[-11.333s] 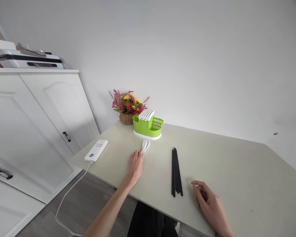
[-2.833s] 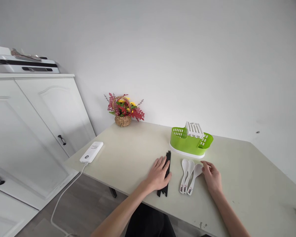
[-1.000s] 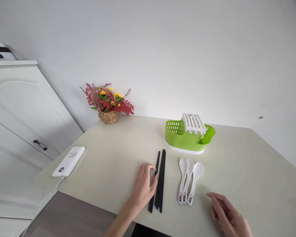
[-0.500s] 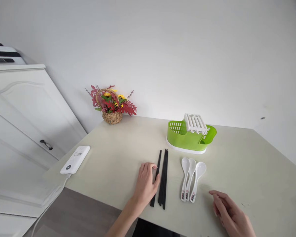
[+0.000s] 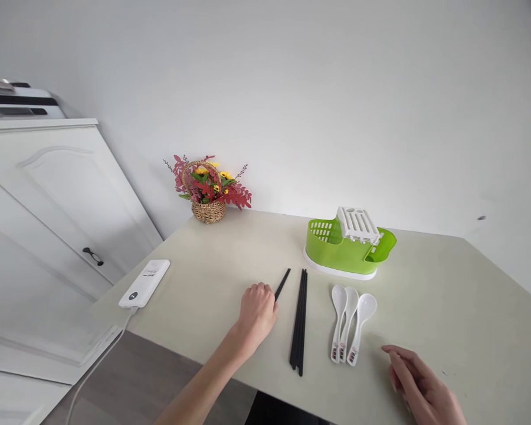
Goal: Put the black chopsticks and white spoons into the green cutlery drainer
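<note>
My left hand (image 5: pixel 257 314) is wrapped round a pair of black chopsticks (image 5: pixel 283 283) low over the table. Only their upper ends stick out past my fingers, slanting to the right; the rest is hidden. Just right of it lies a bunch of several black chopsticks (image 5: pixel 298 324). Three white spoons (image 5: pixel 348 324) with marked handles lie side by side farther right, bowls away from me. My right hand (image 5: pixel 418 381) rests near the table's front right, apart from the spoons, fingers loosely stretched out and holding nothing.
A green utensil basket (image 5: pixel 336 255) with a white slotted top and base stands behind the spoons. A wicker basket of flowers (image 5: pixel 209 211) sits at the back left. A white power bank (image 5: pixel 145 283) with a cable lies by the left edge. White cabinets (image 5: pixel 53 206) stand left.
My left hand has closed round the chopsticks it was beside, and they now slant more and have shifted left from the bunch. The right hand stays put. The view has swung slightly left.
</note>
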Tool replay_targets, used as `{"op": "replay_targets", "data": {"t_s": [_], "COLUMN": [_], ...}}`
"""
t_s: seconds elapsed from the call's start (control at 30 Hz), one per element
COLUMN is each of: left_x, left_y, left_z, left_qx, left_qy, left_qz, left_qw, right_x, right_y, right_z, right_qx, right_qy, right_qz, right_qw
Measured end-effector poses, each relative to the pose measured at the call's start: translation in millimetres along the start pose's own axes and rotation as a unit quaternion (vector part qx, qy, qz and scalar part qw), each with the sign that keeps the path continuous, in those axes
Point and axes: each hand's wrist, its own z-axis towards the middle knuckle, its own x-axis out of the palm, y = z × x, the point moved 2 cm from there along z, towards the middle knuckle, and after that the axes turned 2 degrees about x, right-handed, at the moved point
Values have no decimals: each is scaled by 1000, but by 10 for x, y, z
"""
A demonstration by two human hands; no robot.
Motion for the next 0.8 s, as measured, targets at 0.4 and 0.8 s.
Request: {"op": "replay_targets", "data": {"t_s": [0.4,0.8], "left_x": [130,-449], "left_y": [111,294], "left_z": [315,336], "left_qx": [79,95], "left_qy": [-118,-147], "left_qz": [-114,-514], "left_qw": [983,839], "right_x": [-4,9], "right_y": [37,518], "right_z": [-13,-87], "right_qx": [2,-13], "right_qy": [1,-8], "right_qz": [-1,56], "right_qw": [1000,998]}}
